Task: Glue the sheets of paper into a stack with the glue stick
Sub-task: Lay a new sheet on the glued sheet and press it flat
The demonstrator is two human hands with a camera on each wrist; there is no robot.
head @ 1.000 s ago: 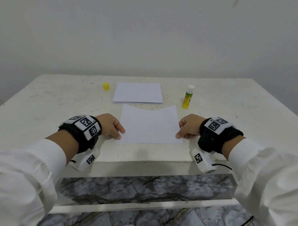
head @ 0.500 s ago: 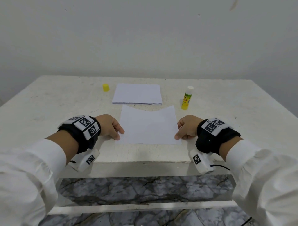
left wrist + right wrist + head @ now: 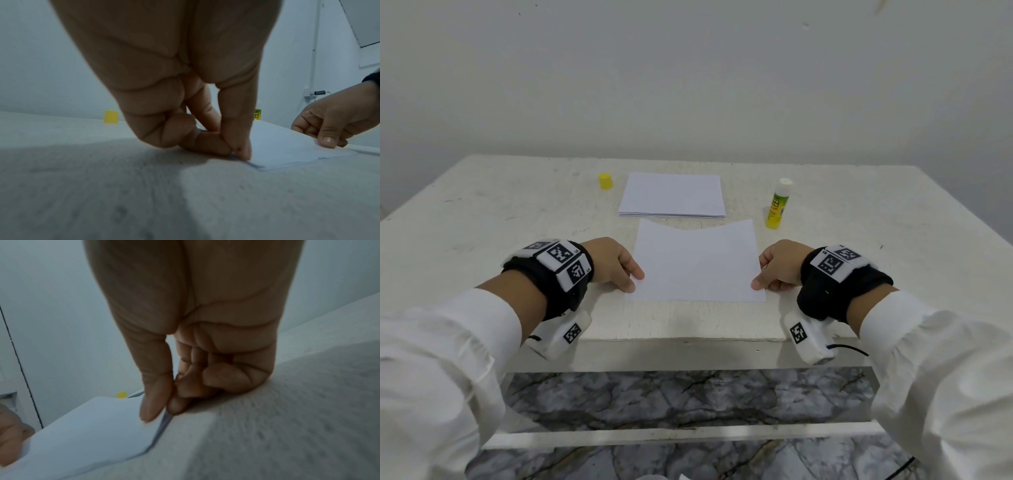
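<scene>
the left hand (image 3: 613, 262) pinches the near left corner of a single white sheet of paper (image 3: 697, 263) between thumb and curled forefinger, and the right hand (image 3: 779, 265) pinches the near right corner the same way; the wrist views show each thumb on top of the sheet and the fingers tucked at its edge. the sheet lies close to the near edge of the worn white counter (image 3: 482, 219), its far edge bowed up a little in the middle. just beyond it, toward the far edge, sits a neat white stack of paper sheets (image 3: 672, 195). the uncapped yellow-and-green glue stick (image 3: 777, 205) stands upright to the right of that stack, and its small yellow cap (image 3: 605, 181) stands to the stack's left.

the step in hand looks like settling this sheet flat and square before gluing. it would go best with both corners kept level and lightly taut, so the thin, floppy paper lies without a crease or skew.
</scene>
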